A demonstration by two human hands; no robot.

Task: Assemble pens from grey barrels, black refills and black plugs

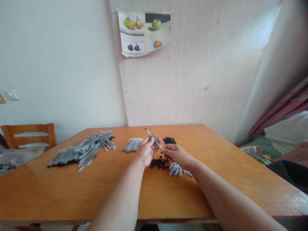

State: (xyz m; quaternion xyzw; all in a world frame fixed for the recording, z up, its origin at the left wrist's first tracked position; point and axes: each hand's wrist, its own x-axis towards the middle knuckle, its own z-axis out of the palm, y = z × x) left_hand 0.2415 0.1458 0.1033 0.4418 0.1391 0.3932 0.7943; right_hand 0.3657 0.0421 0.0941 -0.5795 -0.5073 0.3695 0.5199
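my left hand (145, 153) and right hand (177, 154) are close together above the desk (115, 192), both clamped on one slim pen (157, 143). it slants between them, its dark end up and away from me; my left fingers grip it partway along and my right fingers pinch the nearer end. below lie small black pieces (157, 164), with translucent caps (175, 170) near my right wrist. dark thin sticks (169, 140) lie beyond my right hand, and a row of clear tubes (131, 145) sits left of my left hand. farther left spreads a big heap of pens (93, 145).
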